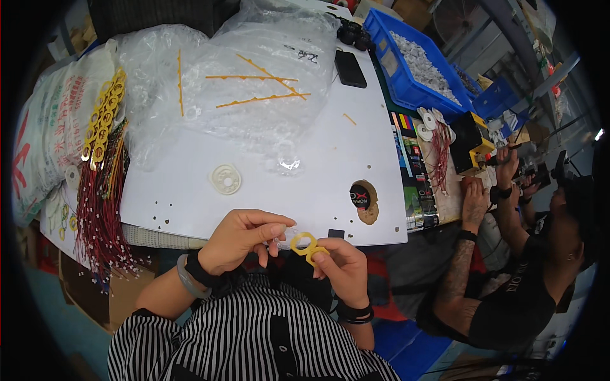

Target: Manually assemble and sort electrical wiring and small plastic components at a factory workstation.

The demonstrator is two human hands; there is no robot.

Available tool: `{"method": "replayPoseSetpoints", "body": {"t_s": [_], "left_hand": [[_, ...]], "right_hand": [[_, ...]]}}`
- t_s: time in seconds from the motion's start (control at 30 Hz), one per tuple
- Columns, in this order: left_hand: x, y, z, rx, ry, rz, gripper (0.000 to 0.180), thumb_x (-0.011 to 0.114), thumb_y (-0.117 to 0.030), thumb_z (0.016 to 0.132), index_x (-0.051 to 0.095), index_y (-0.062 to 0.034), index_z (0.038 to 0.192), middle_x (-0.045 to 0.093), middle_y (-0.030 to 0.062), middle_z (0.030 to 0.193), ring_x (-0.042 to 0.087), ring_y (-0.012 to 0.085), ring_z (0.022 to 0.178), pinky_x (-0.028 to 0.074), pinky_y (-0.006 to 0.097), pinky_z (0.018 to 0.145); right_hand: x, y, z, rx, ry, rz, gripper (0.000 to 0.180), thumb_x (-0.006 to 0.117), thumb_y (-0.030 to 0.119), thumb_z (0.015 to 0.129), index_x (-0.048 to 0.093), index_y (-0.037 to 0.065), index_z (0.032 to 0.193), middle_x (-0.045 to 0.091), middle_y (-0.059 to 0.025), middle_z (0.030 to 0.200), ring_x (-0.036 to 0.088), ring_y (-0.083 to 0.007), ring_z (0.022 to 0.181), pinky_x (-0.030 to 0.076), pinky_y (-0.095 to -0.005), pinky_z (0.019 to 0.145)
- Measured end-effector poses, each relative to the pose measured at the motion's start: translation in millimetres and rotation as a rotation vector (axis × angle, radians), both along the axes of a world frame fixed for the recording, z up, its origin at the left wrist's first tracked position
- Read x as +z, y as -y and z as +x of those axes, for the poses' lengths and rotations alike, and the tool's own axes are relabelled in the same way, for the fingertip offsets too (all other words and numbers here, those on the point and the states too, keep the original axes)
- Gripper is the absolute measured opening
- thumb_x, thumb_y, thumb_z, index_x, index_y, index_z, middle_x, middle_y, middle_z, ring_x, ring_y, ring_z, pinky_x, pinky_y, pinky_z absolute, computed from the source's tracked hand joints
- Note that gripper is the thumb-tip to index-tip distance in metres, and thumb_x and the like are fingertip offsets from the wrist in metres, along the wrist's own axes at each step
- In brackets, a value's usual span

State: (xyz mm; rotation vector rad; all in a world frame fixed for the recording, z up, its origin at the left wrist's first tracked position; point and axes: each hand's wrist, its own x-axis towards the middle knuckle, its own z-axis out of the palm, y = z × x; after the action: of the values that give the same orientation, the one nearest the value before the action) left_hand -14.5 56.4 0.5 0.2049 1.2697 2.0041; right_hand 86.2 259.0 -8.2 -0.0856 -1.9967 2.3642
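Note:
Over the front edge of the white table, my right hand (342,263) pinches a yellow plastic piece (302,239) shaped like two joined rings. Close to its left, my left hand (244,238) has thumb and forefinger together on a small clear plastic piece (284,241), whose exact shape is too blurred to tell. The clear piece is right beside the upper yellow ring; whether they touch I cannot tell. A round white plastic part (225,180) lies on the table beyond my left hand.
Clear plastic bags (254,120) with orange strips (260,100) cover the far table. Yellow ring parts (101,120) with dark red wires (101,209) hang at the left. A black phone (350,68) and blue bin (406,95) stand back right. A co-worker (521,279) works at the right.

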Motion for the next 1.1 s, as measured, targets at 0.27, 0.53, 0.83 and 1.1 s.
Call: {"method": "replayPoseSetpoints", "body": {"t_s": [0.27, 0.53, 0.83, 1.1], "left_hand": [[7, -2, 3, -0.058, -0.001, -0.052, 0.030, 0.056, -0.017, 0.094, 0.060, 0.0084, 0.110, 0.064, 0.0132, 0.085, 0.063, 0.0131, 0.064, 0.054, 0.021, 0.045], [9, -1, 7, -0.077, 0.041, -0.039, 0.031, 0.059, -0.018, 0.092, 0.062, 0.0047, 0.112, 0.065, 0.0116, 0.089, 0.062, 0.0091, 0.065, 0.051, 0.017, 0.044], [9, -2, 13, -0.037, -0.089, -0.136, 0.026, 0.062, -0.010, 0.089, 0.063, 0.0015, 0.112, 0.063, 0.0096, 0.092, 0.062, 0.0083, 0.069, 0.051, 0.016, 0.045], [7, -4, 23, 0.049, -0.321, -0.221, 0.019, 0.060, -0.003, 0.088, 0.066, 0.0016, 0.106, 0.055, 0.0070, 0.089, 0.060, 0.0092, 0.068, 0.049, 0.015, 0.045]], "right_hand": [[1, 6, -3, 0.059, 0.062, 0.055, 0.018, 0.061, 0.006, 0.090, 0.059, -0.001, 0.106, 0.064, -0.0038, 0.085, 0.052, -0.0021, 0.064, 0.042, -0.0159, 0.053], [-3, 7, -4, 0.057, 0.063, 0.102, 0.017, 0.063, 0.008, 0.089, 0.060, -0.001, 0.104, 0.064, -0.0024, 0.083, 0.052, -0.0016, 0.063, 0.042, -0.0160, 0.052], [-2, 11, -4, 0.074, 0.080, 0.063, 0.019, 0.060, 0.006, 0.090, 0.058, -0.002, 0.108, 0.065, -0.0065, 0.089, 0.060, -0.0066, 0.072, 0.048, -0.0176, 0.057], [-3, 16, -8, 0.075, 0.094, 0.026, 0.026, 0.057, 0.011, 0.093, 0.056, -0.003, 0.115, 0.067, -0.0083, 0.095, 0.065, -0.0119, 0.082, 0.053, -0.0214, 0.067]]}}
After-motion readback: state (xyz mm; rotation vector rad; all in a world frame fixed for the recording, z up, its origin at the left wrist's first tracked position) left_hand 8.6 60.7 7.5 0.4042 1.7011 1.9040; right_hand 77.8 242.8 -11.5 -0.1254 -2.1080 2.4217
